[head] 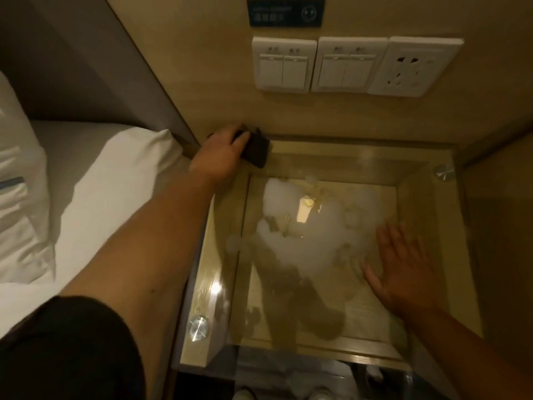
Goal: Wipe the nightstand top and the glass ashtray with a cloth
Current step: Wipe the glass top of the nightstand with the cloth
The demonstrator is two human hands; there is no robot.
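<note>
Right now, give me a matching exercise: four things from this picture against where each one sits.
Things:
1. dark cloth
2. right hand
3. power socket
4. pillow

Places:
A. on the wall, right of the switches
B. far left corner of the glass top, under the left hand
C. on the bed, left of the nightstand
D. spread flat over the glass top's right side

Pairs: 1-B, 2-D, 3-A, 4-C

I see the nightstand top [340, 157], a clear glass pane held by round metal studs [198, 327] at its corners, with a pale wooden recess visible beneath it. A cloudy white film [305, 249] covers the middle of the glass, with a bright light reflection within it. A dark cloth [256, 150] lies on the far left corner of the pane, under my left hand [222, 151]. My right hand [403, 269] is flat at the right side of the glass, fingers spread.
</note>
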